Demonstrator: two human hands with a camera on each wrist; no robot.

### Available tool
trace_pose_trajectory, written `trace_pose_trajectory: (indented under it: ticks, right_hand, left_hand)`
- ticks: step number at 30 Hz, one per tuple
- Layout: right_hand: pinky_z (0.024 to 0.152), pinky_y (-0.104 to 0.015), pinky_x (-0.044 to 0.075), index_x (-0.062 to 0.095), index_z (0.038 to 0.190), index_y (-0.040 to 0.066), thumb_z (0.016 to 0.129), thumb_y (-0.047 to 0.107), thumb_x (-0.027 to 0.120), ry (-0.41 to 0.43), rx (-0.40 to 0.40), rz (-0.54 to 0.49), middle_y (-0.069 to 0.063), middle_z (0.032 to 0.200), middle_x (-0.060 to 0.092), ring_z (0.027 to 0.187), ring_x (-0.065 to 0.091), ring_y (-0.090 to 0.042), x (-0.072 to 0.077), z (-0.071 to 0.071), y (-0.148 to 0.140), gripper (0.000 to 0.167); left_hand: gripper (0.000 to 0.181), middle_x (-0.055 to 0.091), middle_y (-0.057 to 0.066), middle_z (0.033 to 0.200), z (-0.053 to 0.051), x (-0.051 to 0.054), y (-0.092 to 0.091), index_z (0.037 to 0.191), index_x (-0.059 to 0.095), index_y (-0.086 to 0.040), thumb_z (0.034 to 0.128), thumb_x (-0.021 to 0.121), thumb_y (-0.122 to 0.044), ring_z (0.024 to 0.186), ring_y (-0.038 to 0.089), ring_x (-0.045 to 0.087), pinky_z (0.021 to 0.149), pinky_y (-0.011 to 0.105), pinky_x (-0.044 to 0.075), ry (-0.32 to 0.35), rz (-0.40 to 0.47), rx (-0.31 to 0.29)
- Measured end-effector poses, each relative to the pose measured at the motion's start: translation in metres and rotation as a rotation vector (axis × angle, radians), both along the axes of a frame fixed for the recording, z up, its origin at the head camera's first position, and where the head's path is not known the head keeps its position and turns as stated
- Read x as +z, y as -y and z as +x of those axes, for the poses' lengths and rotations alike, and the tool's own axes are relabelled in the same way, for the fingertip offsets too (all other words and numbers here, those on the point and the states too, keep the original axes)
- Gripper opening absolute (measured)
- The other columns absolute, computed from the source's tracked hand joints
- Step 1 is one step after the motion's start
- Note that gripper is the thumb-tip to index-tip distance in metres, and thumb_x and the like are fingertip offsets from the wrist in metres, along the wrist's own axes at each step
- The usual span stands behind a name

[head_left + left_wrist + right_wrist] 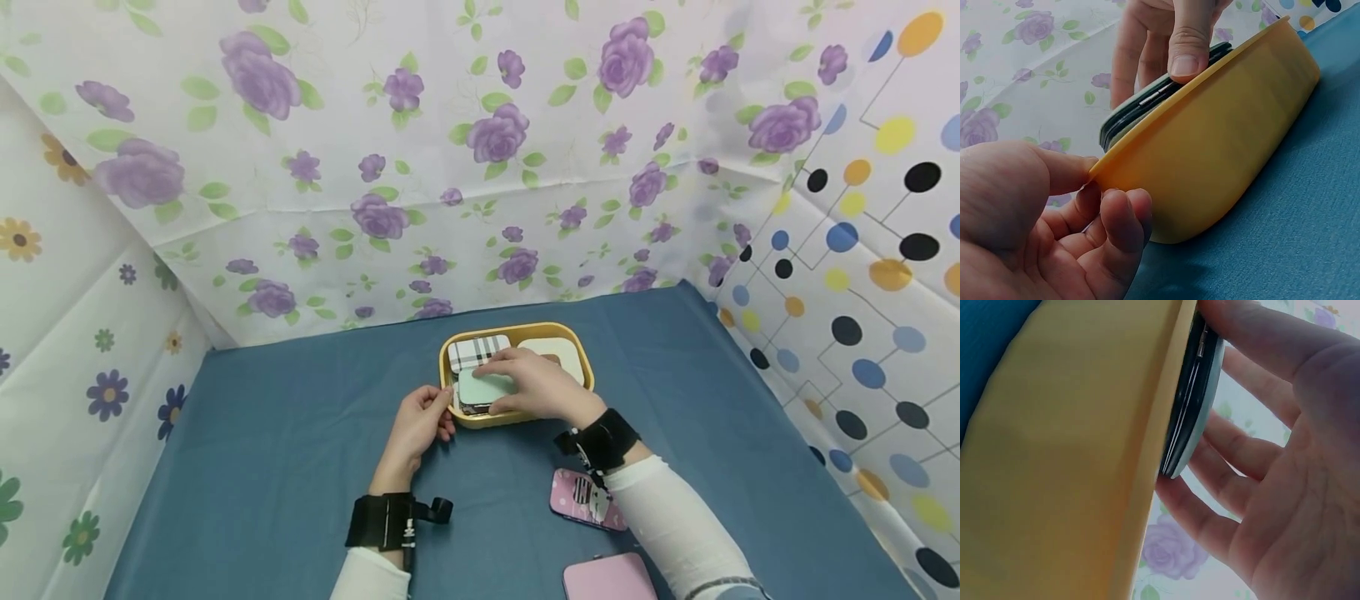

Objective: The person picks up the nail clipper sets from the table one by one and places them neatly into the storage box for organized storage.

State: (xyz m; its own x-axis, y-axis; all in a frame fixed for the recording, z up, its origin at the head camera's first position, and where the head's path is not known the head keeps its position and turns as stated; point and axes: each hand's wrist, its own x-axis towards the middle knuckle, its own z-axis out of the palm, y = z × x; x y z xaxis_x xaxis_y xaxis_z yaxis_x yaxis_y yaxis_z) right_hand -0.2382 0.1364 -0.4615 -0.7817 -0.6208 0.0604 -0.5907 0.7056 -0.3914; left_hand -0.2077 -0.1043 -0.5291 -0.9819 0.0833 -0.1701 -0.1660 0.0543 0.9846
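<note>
A yellow oblong basket [487,422] stands on the blue cloth and holds several flat compact mirrors. My left hand [417,423] pinches its near left rim between thumb and fingers; the left wrist view shows the thumb inside the rim. Over the basket, my right hand [534,385] grips a mint-green compact mirror [480,388] by its edges, thumb on the near side and fingers on the far side. Dark edges and a small clasp show on this mirror [1194,394] in the right wrist view. Behind it lies a plaid compact mirror [474,350], with a cream one [564,352] to the right.
A pink patterned case [577,497] lies on the cloth, partly under the right forearm. Nearer the front edge is a plain pink case [609,578], cut off by the frame. Flowered sheeting [420,167] rises behind the table, and dotted sheeting [862,333] at the right.
</note>
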Motion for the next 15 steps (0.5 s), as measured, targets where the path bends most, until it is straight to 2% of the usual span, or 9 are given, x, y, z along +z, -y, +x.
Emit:
trace_pose_trajectory:
  ticks: [10, 15]
  right_hand:
    - [0.104, -0.042, 0.052, 0.068, 0.146, 0.025, 0.093, 0.039, 0.085, 0.000, 0.052, 0.017, -0.007, 0.145, 0.063, 0.133, 0.059, -0.026, -0.0033, -0.0025, 0.0052, 0.058]
    - [0.106, -0.043, 0.050, 0.069, 0.145, 0.025, 0.094, 0.040, 0.083, -0.019, 0.053, 0.014, -0.007, 0.146, 0.063, 0.134, 0.059, -0.027, -0.0059, -0.0020, 0.0063, 0.055]
  left_hand:
    - [0.034, 0.062, 0.009, 0.077, 0.0014, 0.0013, 0.0009, 0.103, 0.065, -0.001, 0.1112, 0.062, -0.033, 0.059, 0.018, 0.061, 0.054, 0.031, 0.054, 0.002, -0.001, -0.006]
    - [0.033, 0.062, 0.009, 0.078, 0.0009, 0.0021, 0.0010, 0.102, 0.065, -0.002, 0.1124, 0.060, -0.032, 0.059, 0.017, 0.061, 0.055, 0.030, 0.054, 0.007, 0.007, -0.005]
